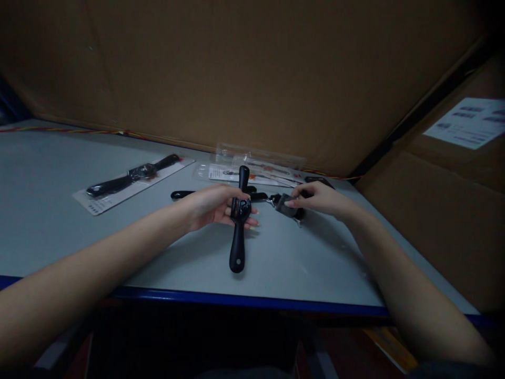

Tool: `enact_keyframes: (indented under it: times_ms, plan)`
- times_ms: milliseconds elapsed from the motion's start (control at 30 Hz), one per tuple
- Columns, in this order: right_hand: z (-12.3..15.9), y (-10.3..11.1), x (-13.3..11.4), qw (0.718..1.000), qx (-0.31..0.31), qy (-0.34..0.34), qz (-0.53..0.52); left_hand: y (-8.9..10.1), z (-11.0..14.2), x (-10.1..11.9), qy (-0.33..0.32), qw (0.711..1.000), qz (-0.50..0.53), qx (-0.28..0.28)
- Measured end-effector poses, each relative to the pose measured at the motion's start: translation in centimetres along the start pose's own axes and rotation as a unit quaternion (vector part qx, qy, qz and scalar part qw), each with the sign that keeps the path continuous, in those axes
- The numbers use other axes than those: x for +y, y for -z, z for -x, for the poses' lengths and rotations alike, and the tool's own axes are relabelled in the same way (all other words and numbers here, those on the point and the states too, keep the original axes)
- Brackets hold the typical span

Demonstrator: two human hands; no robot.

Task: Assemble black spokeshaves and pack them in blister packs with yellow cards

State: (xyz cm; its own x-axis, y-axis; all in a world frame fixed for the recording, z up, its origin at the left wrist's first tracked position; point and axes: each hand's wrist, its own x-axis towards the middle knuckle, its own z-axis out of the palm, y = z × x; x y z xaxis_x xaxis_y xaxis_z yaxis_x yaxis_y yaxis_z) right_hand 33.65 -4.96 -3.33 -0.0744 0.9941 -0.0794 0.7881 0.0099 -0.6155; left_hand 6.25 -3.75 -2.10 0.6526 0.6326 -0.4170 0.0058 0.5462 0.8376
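Left hand [215,208] grips black two-handled tool [238,239] short of blue-edged grey desk's [177,268] front; right hand [319,199] pinches grey block [287,205].

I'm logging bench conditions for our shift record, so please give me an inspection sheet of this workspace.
Surface: pale table, blue front edge; dim light hides fine wear.
Job's things: black two-handled tool, small grey piece, another black handle behind.
Clutter: packaged tool at left; clear packaging and printed card at rear.
Grips: left grip holds the black two-handled tool; right grip pinches the small grey piece.
Cables: red-and-yellow wires along the rear.
Surroundings: brown cardboard behind; white label at right, unreadable.
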Motion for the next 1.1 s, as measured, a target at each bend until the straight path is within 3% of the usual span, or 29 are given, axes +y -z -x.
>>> enact_keyframes:
  times_ms: [133,300,533,733,833,967,1100]
  plan:
    - [1.3,-0.3,-2.2,0.989,-0.017,0.028,-0.146,-0.3,0.0,-0.2,0.026,0.999,0.039,-0.015]
    - [2.2,-3.5,-5.5,0.967,-0.098,0.053,-0.228,-0.5,-0.2,-0.7,0.038,0.997,0.040,-0.054]
    - [1.9,-6.1,-6.1,0.981,-0.031,0.075,-0.174,-0.9,-0.2,-1.3,-0.011,0.998,0.024,-0.059]
    - [1.9,-7.2,-5.5,0.988,0.074,0.099,-0.088,-0.9,-0.4,-1.8,-0.054,0.998,0.001,-0.023]
    - [1.9,-7.7,-5.6,0.983,0.117,0.107,-0.093,-0.9,-0.4,-2.2,-0.074,0.996,-0.030,-0.040]
    - [1.9,-7.3,-6.0,0.974,0.091,0.100,-0.183,-1.2,-0.2,-2.2,-0.072,0.995,-0.032,-0.057]
    - [2.2,-5.5,-6.1,0.945,0.034,0.053,-0.319,-1.2,-0.2,-1.9,-0.069,0.997,-0.028,-0.021]
